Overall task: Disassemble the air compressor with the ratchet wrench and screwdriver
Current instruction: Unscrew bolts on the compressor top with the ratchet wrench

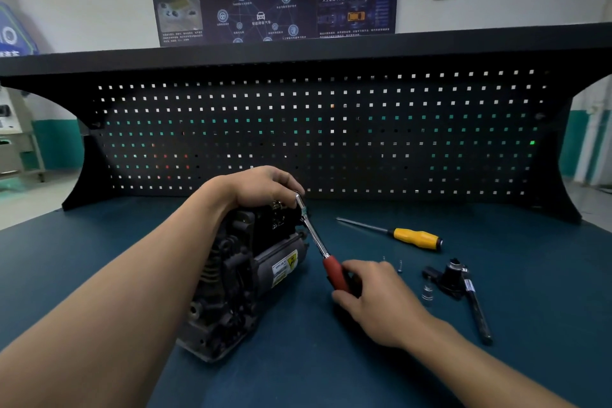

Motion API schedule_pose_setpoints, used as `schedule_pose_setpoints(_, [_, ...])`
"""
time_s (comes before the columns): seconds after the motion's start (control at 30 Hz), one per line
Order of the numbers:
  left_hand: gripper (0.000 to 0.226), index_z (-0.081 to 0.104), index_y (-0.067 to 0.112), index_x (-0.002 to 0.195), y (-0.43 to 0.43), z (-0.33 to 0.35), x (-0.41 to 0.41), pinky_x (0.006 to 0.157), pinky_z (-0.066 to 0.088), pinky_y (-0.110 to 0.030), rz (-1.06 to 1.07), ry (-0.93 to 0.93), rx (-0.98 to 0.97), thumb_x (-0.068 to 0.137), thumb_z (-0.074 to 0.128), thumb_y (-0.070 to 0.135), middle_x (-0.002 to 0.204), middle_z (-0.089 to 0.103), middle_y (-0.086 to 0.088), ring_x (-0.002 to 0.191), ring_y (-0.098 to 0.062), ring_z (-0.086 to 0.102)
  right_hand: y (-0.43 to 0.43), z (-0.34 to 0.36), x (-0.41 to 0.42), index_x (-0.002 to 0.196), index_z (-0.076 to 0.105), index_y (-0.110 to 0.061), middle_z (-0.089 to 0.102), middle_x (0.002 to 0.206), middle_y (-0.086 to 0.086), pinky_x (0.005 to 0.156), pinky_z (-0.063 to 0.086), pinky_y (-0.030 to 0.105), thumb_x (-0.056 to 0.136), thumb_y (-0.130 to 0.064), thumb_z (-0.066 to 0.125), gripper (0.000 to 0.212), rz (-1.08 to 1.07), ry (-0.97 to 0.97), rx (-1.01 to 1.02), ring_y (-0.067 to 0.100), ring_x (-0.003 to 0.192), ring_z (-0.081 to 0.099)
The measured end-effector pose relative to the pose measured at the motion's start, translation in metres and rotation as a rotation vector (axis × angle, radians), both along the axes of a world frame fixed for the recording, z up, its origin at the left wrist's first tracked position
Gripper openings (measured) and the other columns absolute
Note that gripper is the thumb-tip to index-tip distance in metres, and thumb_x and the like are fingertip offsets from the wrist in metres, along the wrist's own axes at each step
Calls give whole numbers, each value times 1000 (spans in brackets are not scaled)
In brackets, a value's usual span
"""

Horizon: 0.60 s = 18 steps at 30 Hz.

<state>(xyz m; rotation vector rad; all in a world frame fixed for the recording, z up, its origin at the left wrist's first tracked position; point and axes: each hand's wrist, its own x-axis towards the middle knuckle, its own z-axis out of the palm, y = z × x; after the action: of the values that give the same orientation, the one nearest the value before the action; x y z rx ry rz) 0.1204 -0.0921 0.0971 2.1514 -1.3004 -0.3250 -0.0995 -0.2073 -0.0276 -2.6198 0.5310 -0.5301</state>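
The dark grey air compressor [245, 272] lies on the blue bench, left of centre, with a yellow warning label on its cylinder. My left hand [255, 187] curls over its far top end and over the head of the ratchet wrench [314, 238]. The wrench's chrome shaft slants down to the right from that end. My right hand [374, 295] grips its red handle. A screwdriver [414, 237] with a yellow handle lies on the bench to the right, apart from both hands.
A removed black part [448, 276], a small socket [427, 293] and a second metal-handled tool [478, 315] lie at the right. Small screws [400, 266] sit just beyond my right hand. A black pegboard [318, 132] closes the bench's far side.
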Motion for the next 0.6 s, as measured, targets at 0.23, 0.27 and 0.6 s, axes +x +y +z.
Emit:
schedule_pose_setpoints(0.23, [19, 71, 22, 96, 0, -1, 1, 90, 50, -33, 12, 46, -21, 77, 74, 18, 102, 74, -2, 93, -14, 64, -14, 23, -8, 103, 65, -29, 61, 84, -2, 64, 50, 35, 90, -43, 67, 19, 12, 59, -75, 21, 73, 61])
schedule_pose_setpoints(0.27, [24, 70, 22, 95, -1, 0, 1, 85, 50, -30, 16, 49, -23, 71, 74, 22, 98, 73, 0, 90, -12, 64, -14, 27, -9, 105, 65, -30, 61, 89, -1, 65, 51, 35, 89, -43, 68, 21, 10, 81, -89, 22, 75, 61])
schedule_pose_setpoints(0.6, [17, 63, 17, 93, -2, 1, -1, 89, 53, -40, 47, 40, -15, 83, 71, 5, 102, 71, -9, 90, -20, 64, -32, 91, -38, 114, 71, -30, 68, 81, -14, 51, 52, 15, 79, -39, 84, 38, -59, -178, -59, 6, 65, 67])
